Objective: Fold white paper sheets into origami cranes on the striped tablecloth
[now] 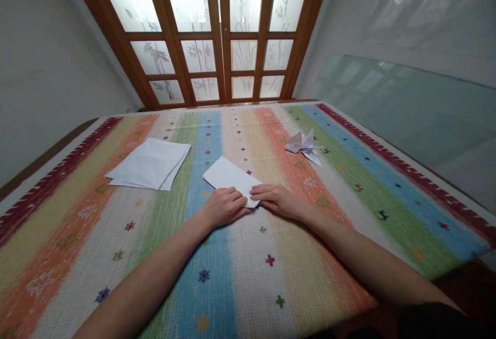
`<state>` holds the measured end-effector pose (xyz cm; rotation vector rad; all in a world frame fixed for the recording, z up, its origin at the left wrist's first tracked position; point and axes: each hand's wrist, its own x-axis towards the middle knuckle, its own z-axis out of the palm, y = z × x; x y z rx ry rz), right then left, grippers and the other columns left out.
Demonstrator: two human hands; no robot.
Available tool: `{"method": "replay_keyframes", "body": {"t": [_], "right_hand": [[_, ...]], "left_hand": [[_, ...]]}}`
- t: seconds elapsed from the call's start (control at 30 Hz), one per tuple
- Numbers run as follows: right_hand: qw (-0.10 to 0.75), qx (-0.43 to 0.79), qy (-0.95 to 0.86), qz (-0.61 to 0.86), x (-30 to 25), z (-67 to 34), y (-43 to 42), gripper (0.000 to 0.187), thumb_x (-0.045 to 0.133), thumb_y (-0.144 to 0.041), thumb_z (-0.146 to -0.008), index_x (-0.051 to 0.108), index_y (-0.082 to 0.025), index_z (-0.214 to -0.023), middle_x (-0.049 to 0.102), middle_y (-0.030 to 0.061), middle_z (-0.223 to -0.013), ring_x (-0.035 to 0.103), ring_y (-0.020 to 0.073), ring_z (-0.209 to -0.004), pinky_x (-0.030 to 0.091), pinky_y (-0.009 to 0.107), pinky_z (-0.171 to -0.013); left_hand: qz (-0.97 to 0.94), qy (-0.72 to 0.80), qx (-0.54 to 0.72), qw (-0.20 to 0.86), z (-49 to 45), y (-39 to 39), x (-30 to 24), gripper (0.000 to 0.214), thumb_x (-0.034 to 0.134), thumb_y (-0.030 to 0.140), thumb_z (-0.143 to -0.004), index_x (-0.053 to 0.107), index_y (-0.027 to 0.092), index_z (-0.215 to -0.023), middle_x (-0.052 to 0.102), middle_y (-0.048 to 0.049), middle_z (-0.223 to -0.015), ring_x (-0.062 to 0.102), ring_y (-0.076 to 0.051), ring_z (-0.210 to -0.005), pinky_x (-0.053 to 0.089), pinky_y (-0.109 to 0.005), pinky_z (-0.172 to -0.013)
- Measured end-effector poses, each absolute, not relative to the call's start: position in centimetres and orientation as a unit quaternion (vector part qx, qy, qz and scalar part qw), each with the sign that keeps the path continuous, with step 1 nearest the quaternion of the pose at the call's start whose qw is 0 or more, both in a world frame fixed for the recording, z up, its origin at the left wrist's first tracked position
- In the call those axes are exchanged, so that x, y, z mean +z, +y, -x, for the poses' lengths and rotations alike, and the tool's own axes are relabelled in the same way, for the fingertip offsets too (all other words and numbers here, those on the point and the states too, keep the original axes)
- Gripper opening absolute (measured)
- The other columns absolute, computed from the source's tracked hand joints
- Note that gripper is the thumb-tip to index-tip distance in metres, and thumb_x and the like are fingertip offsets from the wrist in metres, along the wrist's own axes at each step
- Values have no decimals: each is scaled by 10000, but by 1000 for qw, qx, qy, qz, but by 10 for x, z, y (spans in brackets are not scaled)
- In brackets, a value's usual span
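Observation:
A folded white sheet of paper [228, 174] lies on the striped tablecloth [248, 256] in front of me. My left hand [223, 206] rests on its near edge with the fingers curled, pressing the paper down. Touching the same near corner from the right, my right hand [277, 199] has its fingers pressed together on the paper. Both forearms stretch across the cloth toward me.
A stack of white paper sheets [150, 163] lies to the left. A folded white paper crane [304, 146] sits at the back right. Wooden glass-paned doors [217, 34] stand beyond the table's far edge, and a pale wall runs along the right.

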<state>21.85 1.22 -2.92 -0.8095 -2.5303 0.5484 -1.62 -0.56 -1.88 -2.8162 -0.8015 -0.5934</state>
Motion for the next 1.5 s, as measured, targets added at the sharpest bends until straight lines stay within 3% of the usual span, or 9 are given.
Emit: {"method": "replay_keyframes", "body": {"t": [0.1, 0.27, 0.4, 0.7, 1.5], "right_hand": [[219, 171, -905, 323, -26, -219, 11, 200, 557, -231, -916, 749, -226, -971, 719, 77, -1076, 650, 189, -1014, 494, 366, -923], [204, 115, -881, 411, -19, -220, 7, 277, 543, -335, -935, 740, -193, -803, 681, 69, -846, 619, 175, -822, 469, 301, -765], [181, 85, -853, 483, -17, -219, 6, 334, 479, -327, -963, 687, -168, -756, 639, 65, -785, 586, 173, -747, 427, 286, -698], [133, 1, -814, 565, -19, -203, 14, 314, 431, -318, -980, 641, -159, -810, 666, 105, -855, 593, 216, -811, 400, 317, -706], [69, -29, -804, 590, -15, -197, 18, 287, 450, -324, -967, 661, -151, -875, 692, 146, -910, 619, 278, -872, 387, 384, -745]], "left_hand": [[935, -289, -193, 71, 17, -3, -21, 383, 397, 332, -986, 613, 164, -718, 652, -48, -712, 567, -144, -661, 383, -260, -583], [905, -374, -202, -5, 12, -3, -23, 361, 408, 341, -978, 615, 166, -739, 647, -56, -730, 578, -157, -690, 430, -276, -642], [839, -515, -167, -54, 2, -2, -19, 321, 382, 329, -981, 609, 169, -820, 659, -65, -764, 616, -181, -734, 458, -290, -677], [773, -633, -19, -33, -22, 7, 0, 308, 289, 305, -1003, 535, 131, -1068, 707, -172, -875, 698, -282, -852, 484, -340, -668], [768, -640, 13, 0, -22, 21, -6, 316, 302, 216, -982, 593, 102, -1026, 703, -204, -881, 691, -309, -895, 491, -368, -694]]}}
